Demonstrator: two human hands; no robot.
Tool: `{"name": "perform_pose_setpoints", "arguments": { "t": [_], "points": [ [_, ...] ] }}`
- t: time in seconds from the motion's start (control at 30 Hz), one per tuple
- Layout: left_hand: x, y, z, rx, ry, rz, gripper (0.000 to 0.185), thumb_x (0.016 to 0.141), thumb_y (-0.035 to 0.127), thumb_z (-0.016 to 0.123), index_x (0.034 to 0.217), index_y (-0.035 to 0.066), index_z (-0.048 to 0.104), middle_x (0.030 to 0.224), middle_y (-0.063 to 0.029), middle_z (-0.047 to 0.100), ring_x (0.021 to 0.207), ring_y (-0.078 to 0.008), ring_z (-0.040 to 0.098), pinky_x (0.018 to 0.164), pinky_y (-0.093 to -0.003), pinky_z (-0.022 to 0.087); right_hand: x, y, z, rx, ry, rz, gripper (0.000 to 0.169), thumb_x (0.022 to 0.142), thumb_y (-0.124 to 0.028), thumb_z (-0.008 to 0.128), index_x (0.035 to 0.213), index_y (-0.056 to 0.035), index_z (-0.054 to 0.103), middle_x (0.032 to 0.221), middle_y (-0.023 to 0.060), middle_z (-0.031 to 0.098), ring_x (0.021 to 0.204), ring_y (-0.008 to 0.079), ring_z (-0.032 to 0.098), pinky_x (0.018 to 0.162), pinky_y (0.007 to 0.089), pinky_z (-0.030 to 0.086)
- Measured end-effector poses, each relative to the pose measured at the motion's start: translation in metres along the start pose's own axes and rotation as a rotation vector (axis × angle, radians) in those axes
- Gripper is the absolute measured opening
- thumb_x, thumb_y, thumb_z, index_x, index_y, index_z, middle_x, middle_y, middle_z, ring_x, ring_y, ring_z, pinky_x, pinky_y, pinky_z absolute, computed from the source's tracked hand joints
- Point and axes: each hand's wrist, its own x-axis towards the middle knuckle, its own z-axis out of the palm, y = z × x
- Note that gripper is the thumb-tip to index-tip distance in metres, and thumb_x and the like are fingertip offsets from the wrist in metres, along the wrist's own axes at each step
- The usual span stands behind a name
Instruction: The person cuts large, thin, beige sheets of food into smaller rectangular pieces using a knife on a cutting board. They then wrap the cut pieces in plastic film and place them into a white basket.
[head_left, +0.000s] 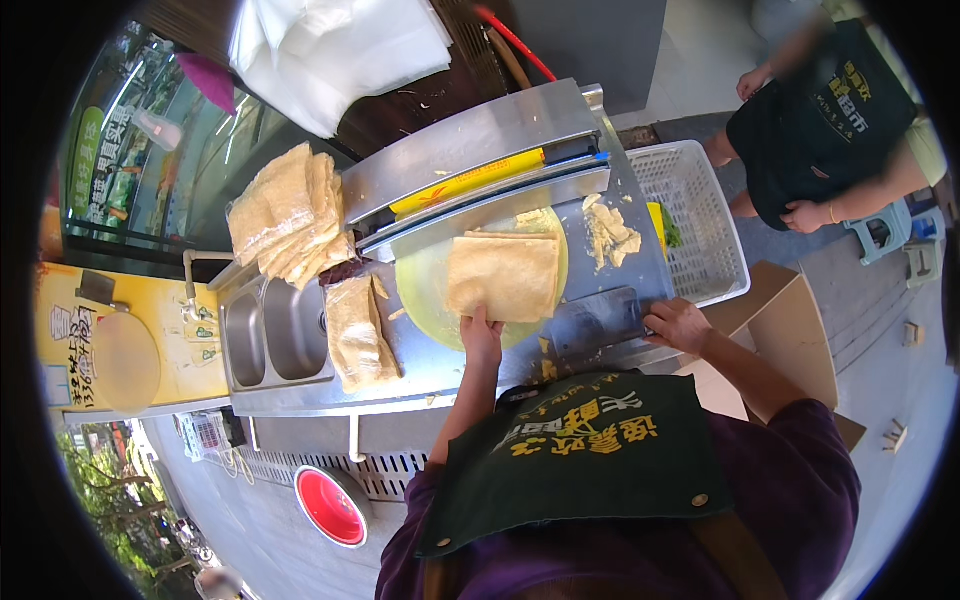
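Note:
A stack of flat tan food sheets (504, 279), perhaps flatbread or bean curd, lies on a round yellow-green cutting board (420, 304). My left hand (481, 337) grips its near edge, the thumb on top and the other fingers mostly hidden. To the right, a wide-bladed cleaver (596, 321) lies nearly flat on the metal counter (442, 367), beside the board. Its handle is in my right hand (679, 325) near the counter's right edge. Pale broken scraps (611, 232) sit beyond the cleaver.
Plastic-wrapped sheets form a tall pile (285, 210) and a smaller pack (360, 334) left of the board. A cling-film dispenser (487, 187) stands behind it. At left is a double sink (292, 330); at right, a white basket (694, 217), cardboard box (795, 330) and another person (817, 127).

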Motion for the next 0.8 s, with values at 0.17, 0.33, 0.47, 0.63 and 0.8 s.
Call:
{"name": "perform_pose_setpoints", "arguments": {
  "t": [0.17, 0.33, 0.47, 0.63, 0.8],
  "points": [
    [-0.009, 0.005, -0.007, 0.368, 0.039, -0.001, 0.029, 0.095, 0.025, 0.048, 0.107, 0.000, 0.038, 0.095, -0.0137, 0.054, 0.079, -0.0222, 0.062, 0.069, -0.0374, 0.057, 0.036, -0.017, 0.018, 0.214, 0.248, 0.188, 0.023, 0.071, -0.022, 0.072, 0.082, -0.0084, 0.056, 0.086, 0.0085, 0.055, 0.082, 0.0286, 0.054, 0.073, 0.0386, 0.046],
    [0.008, -0.003, -0.015, 0.675, 0.022, -0.001, 0.034, 0.094, 0.028, 0.049, 0.106, -0.001, 0.036, 0.087, -0.0131, 0.052, 0.061, -0.0190, 0.058, 0.050, -0.0330, 0.056, 0.121, -0.041, 0.037, 0.835, 0.242, 0.648, 0.045, 0.085, -0.031, 0.061, 0.117, -0.0032, 0.047, 0.105, 0.0162, 0.058, 0.100, 0.0324, 0.057, 0.084, 0.0411, 0.047],
    [0.011, 0.007, -0.012, 0.754, 0.208, 0.117, 0.059, 0.091, 0.029, 0.057, 0.129, -0.004, 0.027, 0.100, -0.0152, 0.049, 0.073, -0.0206, 0.057, 0.057, -0.0322, 0.054, 0.166, -0.040, 0.055, 0.757, 0.309, 0.724, 0.066, 0.079, -0.030, 0.066, 0.129, -0.0008, 0.035, 0.111, 0.0188, 0.055, 0.096, 0.0320, 0.058, 0.082, 0.0409, 0.048],
    [0.062, 0.019, -0.047, 1.112, 0.270, 0.672, 0.066, 0.088, 0.028, 0.062, 0.134, -0.006, 0.030, 0.107, -0.0165, 0.050, 0.079, -0.0233, 0.055, 0.076, -0.0344, 0.048, 0.179, -0.031, 0.069, 0.640, 0.275, 0.785, 0.072, 0.074, -0.029, 0.066, 0.132, -0.0051, 0.030, 0.120, 0.0218, 0.049, 0.104, 0.0386, 0.053, 0.085, 0.0451, 0.047],
    [0.065, 0.042, -0.032, 1.228, 0.033, 0.486, 0.042, 0.086, 0.030, 0.062, 0.110, -0.005, 0.059, 0.087, -0.0151, 0.058, 0.078, -0.0217, 0.056, 0.073, -0.0324, 0.047, 0.185, -0.016, 0.086, 0.829, 0.272, 0.730, 0.040, 0.078, -0.025, 0.062, 0.107, 0.0007, 0.055, 0.088, 0.0160, 0.062, 0.080, 0.0316, 0.062, 0.072, 0.0414, 0.049]
  ]
}}
